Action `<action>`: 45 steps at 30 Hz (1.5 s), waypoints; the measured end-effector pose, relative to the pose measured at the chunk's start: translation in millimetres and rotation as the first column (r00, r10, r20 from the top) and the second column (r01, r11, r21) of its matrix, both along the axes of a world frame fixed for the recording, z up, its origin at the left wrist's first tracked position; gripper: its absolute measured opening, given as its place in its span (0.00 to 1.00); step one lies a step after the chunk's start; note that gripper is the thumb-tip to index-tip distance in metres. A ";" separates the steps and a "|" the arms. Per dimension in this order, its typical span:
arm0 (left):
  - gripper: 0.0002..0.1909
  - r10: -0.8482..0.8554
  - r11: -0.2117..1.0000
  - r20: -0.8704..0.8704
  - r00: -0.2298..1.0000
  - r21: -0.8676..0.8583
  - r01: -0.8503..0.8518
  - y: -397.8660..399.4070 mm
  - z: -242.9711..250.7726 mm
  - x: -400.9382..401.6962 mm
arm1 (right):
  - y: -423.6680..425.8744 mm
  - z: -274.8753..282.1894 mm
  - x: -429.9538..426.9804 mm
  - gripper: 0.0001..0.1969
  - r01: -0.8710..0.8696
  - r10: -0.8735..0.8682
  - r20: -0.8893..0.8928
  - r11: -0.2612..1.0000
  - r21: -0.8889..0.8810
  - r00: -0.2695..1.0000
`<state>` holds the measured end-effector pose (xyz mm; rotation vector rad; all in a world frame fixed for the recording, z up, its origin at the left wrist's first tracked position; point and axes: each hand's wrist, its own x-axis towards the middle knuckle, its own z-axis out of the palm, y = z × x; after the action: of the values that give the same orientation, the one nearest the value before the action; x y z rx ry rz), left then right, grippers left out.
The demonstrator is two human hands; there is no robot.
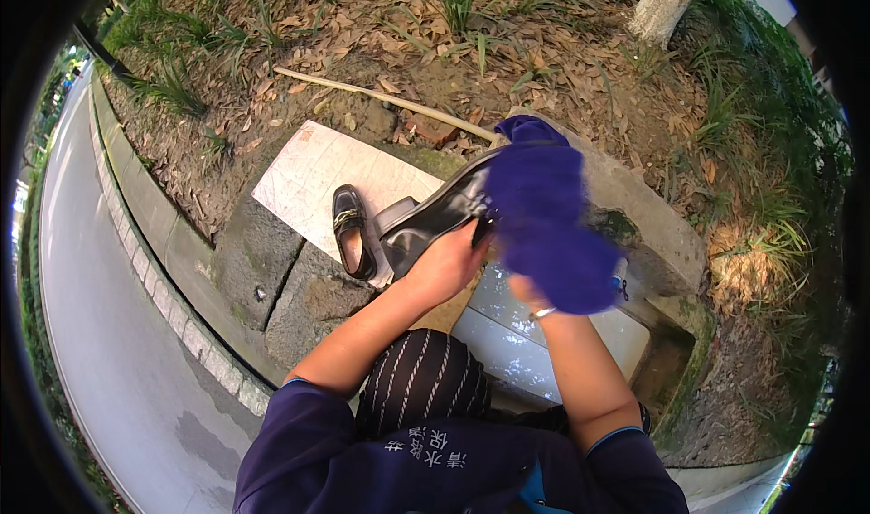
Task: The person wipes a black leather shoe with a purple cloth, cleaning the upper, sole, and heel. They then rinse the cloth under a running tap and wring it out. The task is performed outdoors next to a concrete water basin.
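My left hand (442, 266) grips a black leather loafer (435, 218) by its opening, the sole and heel turned up towards the far left. A purple-blue cloth (544, 221), blurred, covers the toe part of this shoe. Under the cloth's lower edge my right hand (527, 289) shows only in part, holding the cloth; a band sits on its wrist. The matching black loafer (351, 232), with a gold-coloured buckle, stands upright on a pale flat board (306, 174) to the left of the held shoe.
A wooden stick (380, 96) lies across soil and dry leaves. Below my hands, a pale panel (584, 340) rests inside a concrete-edged basin (680, 371). Stone slabs (251, 262) and a kerb (163, 296) border the road (115, 310) at left. A tree trunk (666, 7) rises at upper right.
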<state>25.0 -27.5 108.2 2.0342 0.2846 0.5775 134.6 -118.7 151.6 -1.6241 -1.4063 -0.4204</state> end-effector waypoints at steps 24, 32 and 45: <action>0.15 -0.001 0.993 0.403 0.915 0.105 -0.045 -12.3 -60.3 4.2 | 18.3 -33.3 3.3 0.16 -0.060 0.071 0.068 0.985 -0.160 0.995; 0.17 0.095 0.955 0.086 0.992 -0.288 -0.067 -9.7 -1.9 -8.1 | 7.7 -35.0 60.4 0.10 0.120 -0.144 -0.360 0.989 -0.091 0.922; 0.21 0.321 -0.259 0.280 0.905 -0.893 0.369 30.8 -33.4 -13.4 | 3.9 24.8 13.3 0.19 0.056 0.641 -0.757 0.767 0.640 -0.131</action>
<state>11.6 3.3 74.8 0.0858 0.2671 0.4320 147.9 -114.8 176.4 -0.5758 -0.2876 0.6969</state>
